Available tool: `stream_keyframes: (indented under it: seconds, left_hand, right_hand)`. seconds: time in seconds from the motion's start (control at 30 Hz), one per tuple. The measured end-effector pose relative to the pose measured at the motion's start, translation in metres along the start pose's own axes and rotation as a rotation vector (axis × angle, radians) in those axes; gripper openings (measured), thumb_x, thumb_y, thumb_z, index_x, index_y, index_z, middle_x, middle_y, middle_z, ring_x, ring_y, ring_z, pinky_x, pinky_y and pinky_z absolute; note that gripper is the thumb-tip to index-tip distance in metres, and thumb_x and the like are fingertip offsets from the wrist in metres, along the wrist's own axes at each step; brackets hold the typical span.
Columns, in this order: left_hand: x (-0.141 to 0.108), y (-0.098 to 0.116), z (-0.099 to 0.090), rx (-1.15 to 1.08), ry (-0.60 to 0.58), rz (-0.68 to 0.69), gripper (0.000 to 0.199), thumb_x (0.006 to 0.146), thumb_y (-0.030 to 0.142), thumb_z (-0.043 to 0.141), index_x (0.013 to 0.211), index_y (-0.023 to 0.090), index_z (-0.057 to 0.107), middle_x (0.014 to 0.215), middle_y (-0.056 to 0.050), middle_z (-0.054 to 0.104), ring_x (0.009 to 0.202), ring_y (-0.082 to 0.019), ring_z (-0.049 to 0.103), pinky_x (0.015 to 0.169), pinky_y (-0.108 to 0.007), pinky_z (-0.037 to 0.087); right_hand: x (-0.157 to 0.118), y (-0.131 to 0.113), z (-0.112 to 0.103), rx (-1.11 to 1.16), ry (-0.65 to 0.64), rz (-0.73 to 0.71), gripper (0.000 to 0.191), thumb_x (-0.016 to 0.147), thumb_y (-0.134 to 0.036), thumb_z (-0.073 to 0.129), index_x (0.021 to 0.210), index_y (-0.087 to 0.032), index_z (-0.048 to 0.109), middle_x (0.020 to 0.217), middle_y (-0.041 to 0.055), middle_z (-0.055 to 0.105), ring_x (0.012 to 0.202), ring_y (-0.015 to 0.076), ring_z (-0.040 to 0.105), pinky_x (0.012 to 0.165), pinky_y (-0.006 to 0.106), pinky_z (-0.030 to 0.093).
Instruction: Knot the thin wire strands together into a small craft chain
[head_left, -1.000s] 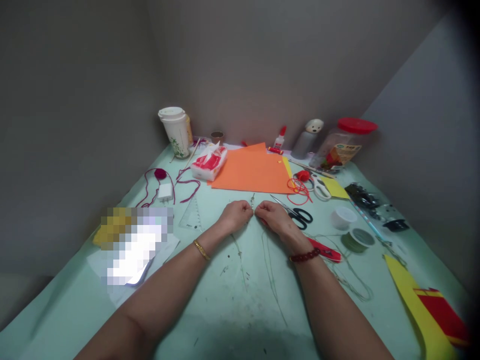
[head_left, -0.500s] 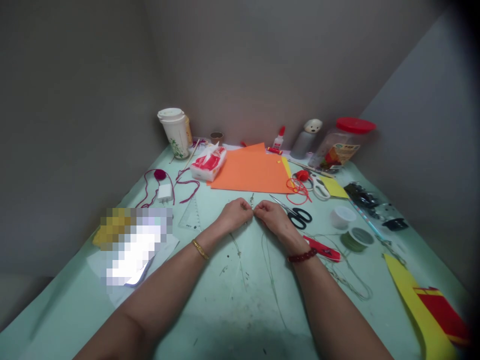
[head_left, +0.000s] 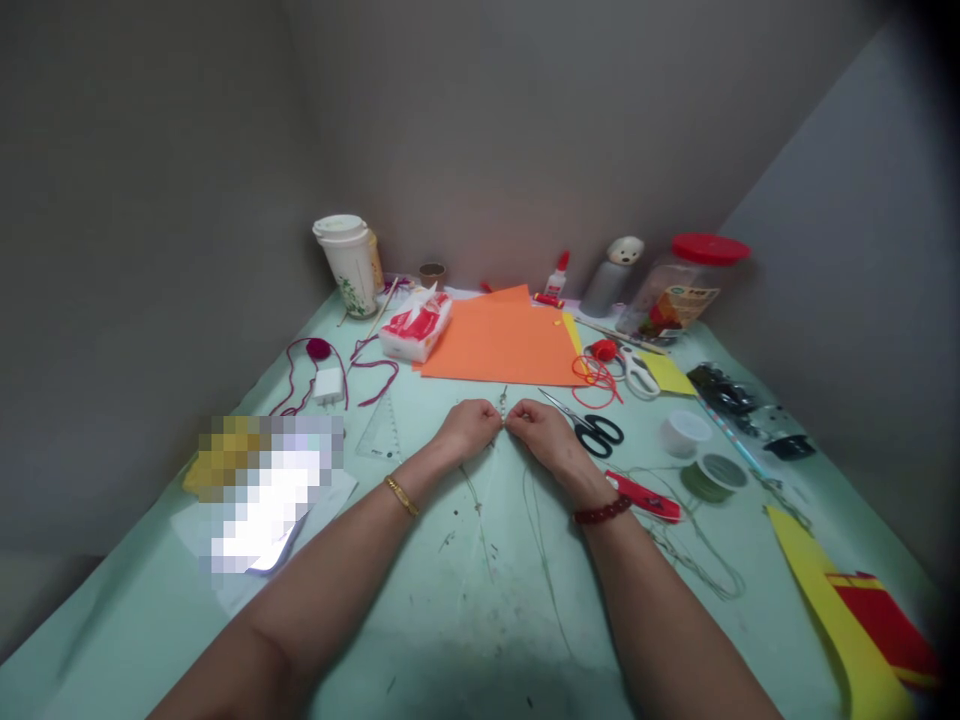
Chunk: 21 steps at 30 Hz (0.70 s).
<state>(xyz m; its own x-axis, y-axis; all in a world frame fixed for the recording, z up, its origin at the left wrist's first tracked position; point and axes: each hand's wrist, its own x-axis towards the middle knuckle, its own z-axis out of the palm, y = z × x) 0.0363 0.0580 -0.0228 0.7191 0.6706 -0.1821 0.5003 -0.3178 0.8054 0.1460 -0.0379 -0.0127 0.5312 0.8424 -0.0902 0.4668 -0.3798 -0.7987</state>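
- A thin beaded cord (head_left: 502, 405) lies around the middle of the bench (head_left: 420, 650). A short stretch with tiny pale beads stands up between the hands, and two loose tails trail toward the near edge.
- The left hand (head_left: 469, 430) and right hand (head_left: 544, 435) face each other, knuckles up. Each grip is pressed together and appears to pinch the cord, though the knuckles hide exactly how the fingers sit.
- Keeping both pinches close together and the cord taut looks like the surest way to stop the beads sliding.
- A gold bangle (head_left: 400, 495) circles the left wrist, and a red beaded bracelet (head_left: 602, 511) circles the right, both well behind the fingers.
- Black-handled scissors (head_left: 598, 436) lie just beside the right hand, and a clear plastic ruler (head_left: 381, 432) lies near the left; either could catch a stray movement.
- A red strip (head_left: 643, 497) and a looped green cord (head_left: 697, 550) lie right of the right wrist, where the tails could tangle.
- An orange card sheet (head_left: 499, 340) and a tissue pack (head_left: 416, 327) lie toward the far edge, behind the hands. A pixelated patch (head_left: 270, 490) near the left edge cannot be made out.
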Motion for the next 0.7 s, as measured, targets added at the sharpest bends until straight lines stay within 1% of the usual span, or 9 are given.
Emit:
stream_keyframes:
  seconds: [0.17, 0.3, 0.47, 0.7]
  left_hand:
    - [0.0002, -0.001, 0.0012, 0.016, 0.028, 0.008, 0.018, 0.072, 0.026, 0.05, 0.071, 0.014, 0.064, 0.063, -0.001, 0.062, 0.058, -0.011, 0.051, 0.054, -0.022, 0.034]
    - [-0.001, 0.0005, 0.0014, 0.016, 0.032, 0.023, 0.021, 0.073, 0.029, 0.051, 0.072, 0.014, 0.065, 0.064, -0.002, 0.063, 0.059, -0.012, 0.051, 0.054, -0.022, 0.034]
    - [-0.0009, 0.0016, 0.0019, 0.05, 0.052, 0.01, 0.018, 0.072, 0.027, 0.052, 0.071, 0.015, 0.065, 0.066, -0.001, 0.064, 0.062, -0.013, 0.053, 0.056, -0.023, 0.034]
    - [-0.0013, 0.004, 0.0001, 0.085, 0.027, 0.012, 0.017, 0.074, 0.024, 0.049, 0.071, 0.015, 0.063, 0.066, -0.002, 0.063, 0.061, -0.012, 0.051, 0.057, -0.022, 0.035]
  right_hand:
    - [-0.001, -0.0013, 0.0003, -0.018, 0.006, 0.016, 0.009, 0.067, -0.028, 0.048, 0.063, -0.02, 0.052, 0.051, -0.0047, 0.044, 0.053, 0.0118, 0.037, 0.053, 0.024, 0.027]
    - [-0.0005, -0.0008, 0.0008, -0.034, 0.0, 0.016, 0.01, 0.067, -0.029, 0.048, 0.063, -0.02, 0.052, 0.052, -0.0041, 0.045, 0.053, 0.0122, 0.037, 0.052, 0.024, 0.027]
    - [0.0003, 0.0006, 0.0008, -0.053, -0.007, -0.003, 0.012, 0.068, -0.029, 0.048, 0.06, -0.02, 0.049, 0.054, -0.0029, 0.047, 0.054, 0.0123, 0.039, 0.053, 0.024, 0.027]
    - [0.0003, 0.0004, 0.0006, -0.055, 0.0, -0.022, 0.012, 0.069, -0.028, 0.047, 0.06, -0.02, 0.048, 0.055, -0.0033, 0.047, 0.055, 0.0119, 0.039, 0.052, 0.024, 0.027]
